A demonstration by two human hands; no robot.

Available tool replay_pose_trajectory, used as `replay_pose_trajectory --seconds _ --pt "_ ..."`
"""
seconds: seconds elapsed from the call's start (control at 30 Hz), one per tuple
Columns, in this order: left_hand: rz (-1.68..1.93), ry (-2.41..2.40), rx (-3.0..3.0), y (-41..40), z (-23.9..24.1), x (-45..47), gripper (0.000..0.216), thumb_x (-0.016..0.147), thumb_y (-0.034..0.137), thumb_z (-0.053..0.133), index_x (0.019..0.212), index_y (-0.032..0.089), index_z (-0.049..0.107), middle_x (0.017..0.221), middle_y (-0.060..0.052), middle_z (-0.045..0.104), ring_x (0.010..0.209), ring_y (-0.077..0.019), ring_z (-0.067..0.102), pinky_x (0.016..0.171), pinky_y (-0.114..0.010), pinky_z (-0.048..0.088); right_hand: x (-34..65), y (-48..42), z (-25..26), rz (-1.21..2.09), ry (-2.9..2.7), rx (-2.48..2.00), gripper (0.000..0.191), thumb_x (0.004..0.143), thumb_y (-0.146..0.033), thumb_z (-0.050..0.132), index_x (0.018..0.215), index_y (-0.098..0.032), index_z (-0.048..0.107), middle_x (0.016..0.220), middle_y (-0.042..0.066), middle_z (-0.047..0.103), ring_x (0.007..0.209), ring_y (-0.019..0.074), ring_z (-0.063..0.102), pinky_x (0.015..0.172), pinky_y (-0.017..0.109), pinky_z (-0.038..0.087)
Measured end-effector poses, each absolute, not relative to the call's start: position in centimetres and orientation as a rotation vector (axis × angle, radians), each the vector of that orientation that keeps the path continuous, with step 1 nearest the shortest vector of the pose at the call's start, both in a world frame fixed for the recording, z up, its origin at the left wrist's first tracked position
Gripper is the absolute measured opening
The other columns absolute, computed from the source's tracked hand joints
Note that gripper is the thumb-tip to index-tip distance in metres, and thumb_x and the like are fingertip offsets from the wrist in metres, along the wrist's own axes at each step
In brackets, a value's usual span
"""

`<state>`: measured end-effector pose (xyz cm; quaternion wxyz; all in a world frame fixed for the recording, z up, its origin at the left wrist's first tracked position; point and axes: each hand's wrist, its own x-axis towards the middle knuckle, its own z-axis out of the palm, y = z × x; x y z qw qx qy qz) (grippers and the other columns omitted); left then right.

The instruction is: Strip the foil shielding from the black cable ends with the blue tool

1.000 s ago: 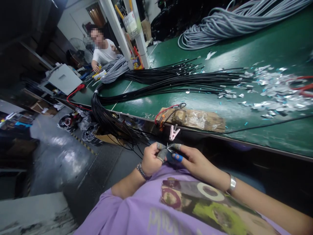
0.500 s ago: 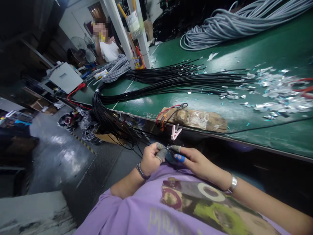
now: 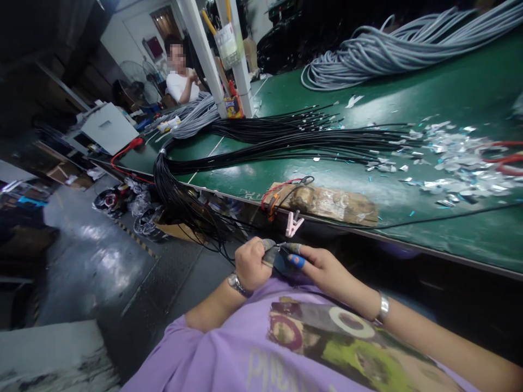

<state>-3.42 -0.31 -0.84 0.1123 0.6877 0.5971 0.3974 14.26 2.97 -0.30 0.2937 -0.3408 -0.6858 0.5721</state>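
Note:
Just in front of the table edge, my left hand point(image 3: 254, 263) is closed, thumb and finger pinching the end of a black cable point(image 3: 279, 246). My right hand point(image 3: 316, 265) pinches the same cable end from the other side, and their fingertips nearly meet. Grey covers wrap several fingertips, and a blue band is on one right-hand finger. A small pale bit shows between the fingers; its detail is too small to tell. Above my hands, a pink clothespin point(image 3: 293, 224) hangs at the table edge beside a worn wooden block point(image 3: 337, 202) with red and black wires.
Bundled black cables point(image 3: 261, 149) lie along the green table point(image 3: 351, 117) and droop over its edge at left. Silvery scraps point(image 3: 466, 158) litter the right side. A grey cable coil point(image 3: 368, 57) lies at the back. A person in white point(image 3: 182, 84) sits beyond the white posts.
My left hand has rolled over, its knuckles now more on top, while the right keeps its pinch. The person at the back has lowered their raised arm.

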Motion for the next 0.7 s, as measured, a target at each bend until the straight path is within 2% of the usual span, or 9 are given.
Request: replay_pose_trajectory --seconds 0.1,0.2,0.3,0.37,0.5,0.57,0.7 --pt "1.129 1.658 1.875 -0.1 -0.5 -3.3 0.014 0.079 0.028 0.056 0.071 0.018 0.062 0.064 -0.003 0.061 0.061 -0.0131 0.053 0.062 -0.025 0.044 14.1 3.0 -0.3 1.558 -1.795 -0.937 0.042 0.084 -0.047 0.048 0.102 -0.016 0.069 0.09 0.006 0.072 0.083 0.0248 0.064 0.077 0.039 0.054" --pt "1.113 1.455 1.485 0.2 0.2 -2.8 0.029 0.08 0.044 0.057 0.066 0.017 0.056 0.057 0.001 0.055 0.052 -0.0093 0.047 0.052 -0.022 0.041 14.1 3.1 -0.2 1.555 -1.801 -0.942 0.042 0.084 -0.046 0.047 0.102 -0.015 0.069 0.088 0.006 0.072 0.081 0.024 0.064 0.076 0.038 0.054" --pt "1.019 1.342 1.081 0.5 0.8 -2.7 0.043 0.069 0.059 0.063 0.064 0.017 0.051 0.044 0.007 0.042 0.036 -0.0045 0.03 0.036 -0.018 0.025 14.2 3.2 -0.1 1.54 -1.827 -0.913 0.041 0.085 -0.045 0.046 0.1 -0.015 0.069 0.088 0.007 0.072 0.081 0.0236 0.064 0.076 0.037 0.053" --pt "0.912 1.264 0.928 0.7 0.9 -2.9 0.049 0.063 0.063 0.067 0.064 0.017 0.05 0.041 0.008 0.042 0.031 -0.0037 0.028 0.032 -0.018 0.019 14.2 3.2 -0.1 1.522 -1.845 -0.895 0.041 0.085 -0.045 0.046 0.099 -0.015 0.069 0.088 0.006 0.072 0.079 0.023 0.064 0.075 0.036 0.053" --pt "0.73 1.076 0.838 1.0 0.7 -3.6 0.055 0.057 0.068 0.067 0.061 0.016 0.051 0.046 0.0 0.055 0.031 -0.0075 0.043 0.032 -0.019 0.024 14.4 3.1 0.0 1.481 -1.887 -0.871 0.039 0.087 -0.045 0.045 0.096 -0.016 0.07 0.086 0.005 0.072 0.077 0.0215 0.063 0.073 0.033 0.052" --pt "0.737 1.09 0.839 0.9 0.6 -3.7 0.054 0.055 0.066 0.07 0.061 0.016 0.051 0.046 0.0 0.055 0.031 -0.0071 0.042 0.032 -0.019 0.024 14.5 3.0 0.1 1.475 -1.901 -0.878 0.039 0.087 -0.046 0.045 0.095 -0.017 0.07 0.084 0.005 0.071 0.075 0.0208 0.062 0.071 0.032 0.052" --pt "0.955 1.33 1.092 0.4 0.7 -3.2 0.043 0.066 0.056 0.067 0.062 0.017 0.053 0.045 0.003 0.052 0.035 -0.0057 0.04 0.036 -0.018 0.029 14.7 3.0 -0.1 1.517 -1.878 -0.874 0.04 0.087 -0.048 0.046 0.097 -0.017 0.069 0.084 0.005 0.071 0.075 0.0205 0.062 0.07 0.032 0.053"
